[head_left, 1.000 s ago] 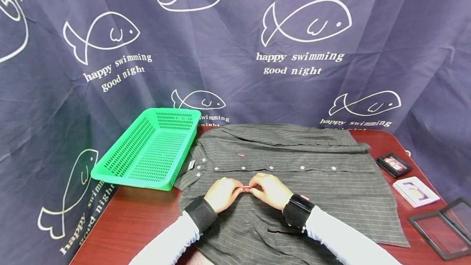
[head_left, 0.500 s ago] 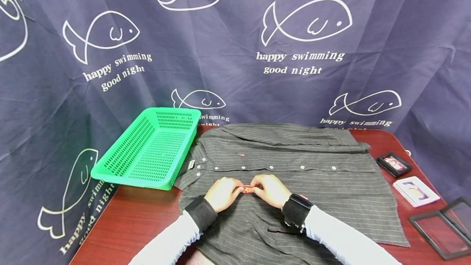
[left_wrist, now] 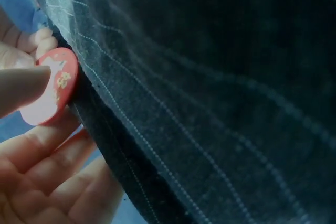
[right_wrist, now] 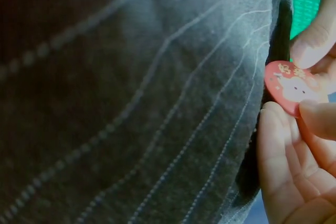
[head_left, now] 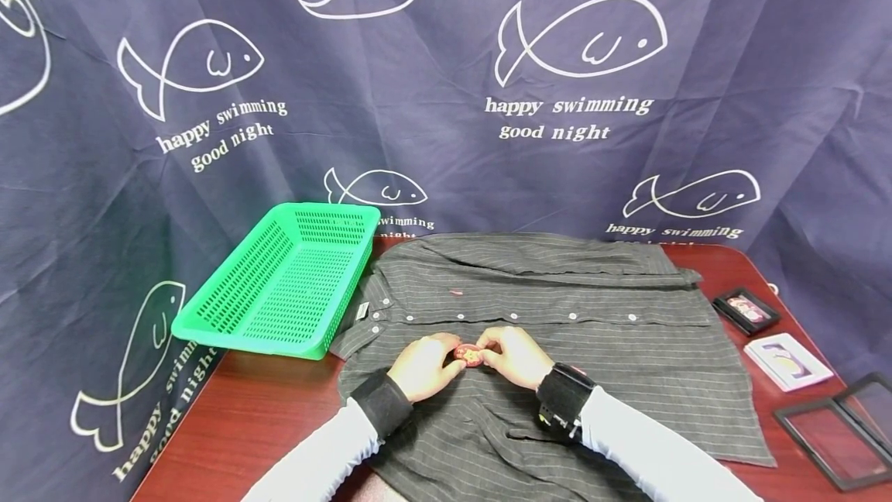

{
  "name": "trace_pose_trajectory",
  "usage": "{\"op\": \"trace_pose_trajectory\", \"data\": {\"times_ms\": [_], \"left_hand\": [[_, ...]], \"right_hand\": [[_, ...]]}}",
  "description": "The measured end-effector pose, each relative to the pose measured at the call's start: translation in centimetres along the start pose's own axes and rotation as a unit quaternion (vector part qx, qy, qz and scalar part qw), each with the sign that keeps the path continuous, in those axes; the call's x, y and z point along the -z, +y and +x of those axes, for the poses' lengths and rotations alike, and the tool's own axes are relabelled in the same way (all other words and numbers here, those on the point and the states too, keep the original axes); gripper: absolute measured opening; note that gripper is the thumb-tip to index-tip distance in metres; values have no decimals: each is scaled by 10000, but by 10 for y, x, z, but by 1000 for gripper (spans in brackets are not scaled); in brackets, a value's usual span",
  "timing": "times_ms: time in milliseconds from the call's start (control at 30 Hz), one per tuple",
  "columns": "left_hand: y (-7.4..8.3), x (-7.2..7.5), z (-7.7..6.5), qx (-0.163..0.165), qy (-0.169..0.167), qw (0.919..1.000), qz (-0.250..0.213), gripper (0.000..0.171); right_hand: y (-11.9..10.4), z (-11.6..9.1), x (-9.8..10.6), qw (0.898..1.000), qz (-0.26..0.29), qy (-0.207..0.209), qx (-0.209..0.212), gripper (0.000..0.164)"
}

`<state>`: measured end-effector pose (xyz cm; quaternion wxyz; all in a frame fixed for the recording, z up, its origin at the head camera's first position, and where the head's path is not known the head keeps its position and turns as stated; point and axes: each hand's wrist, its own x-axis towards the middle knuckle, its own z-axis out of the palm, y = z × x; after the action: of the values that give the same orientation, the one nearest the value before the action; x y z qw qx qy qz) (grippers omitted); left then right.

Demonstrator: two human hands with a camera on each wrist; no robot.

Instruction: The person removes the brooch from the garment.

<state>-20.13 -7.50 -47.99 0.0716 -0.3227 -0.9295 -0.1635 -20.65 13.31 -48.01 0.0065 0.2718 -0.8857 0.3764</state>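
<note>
A red oval-looking badge (head_left: pixel 470 355) with a pale figure and gold characters is held just over a dark grey pinstriped shirt (head_left: pixel 627 370). My left hand (head_left: pixel 421 369) pinches its left side; in the left wrist view the thumb lies on the face of the badge (left_wrist: pixel 62 80). From the other side my right hand (head_left: pixel 519 359) pinches its right edge. The right wrist view has the badge (right_wrist: pixel 291 88) between fingers of both hands, close to the shirt cloth (right_wrist: pixel 173 103). Its back is hidden.
A green plastic basket (head_left: pixel 320 343) stands at the left, by the shirt collar. On the right of the red-brown table (head_left: pixel 272 417) lie a small dark case (head_left: pixel 747 311), a white card-like stack (head_left: pixel 787 362) and a black frame (head_left: pixel 839 440). A patterned curtain (head_left: pixel 446 99) hangs behind.
The badge has tilted from edge-on to showing its printed face. My fingers have shifted slightly around it, and both hands remain at the same spot.
</note>
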Motion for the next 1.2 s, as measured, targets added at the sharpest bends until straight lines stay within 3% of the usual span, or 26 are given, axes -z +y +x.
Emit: {"op": "trace_pose_trajectory", "data": {"times_ms": [267, 367, 700, 1200], "left_hand": [[5, 3, -2, 526, -1194, 9912, 213, 63], [6, 3, -2, 538, -1424, 9876, 374, 69], [9, 0, -4, 464, -1559, 9836, 774, 70], [13, 0, -5, 506, -1754, 9794, 869, 70]], "right_hand": [[-1, 0, 2, 9990, 384, -205, -123, 6], [0, 0, 1, 9982, 514, -260, -189, 6], [-1, 0, -3, 9954, 754, -368, -473, 5], [-3, 0, -3, 9925, 862, -608, -614, 7]]}}
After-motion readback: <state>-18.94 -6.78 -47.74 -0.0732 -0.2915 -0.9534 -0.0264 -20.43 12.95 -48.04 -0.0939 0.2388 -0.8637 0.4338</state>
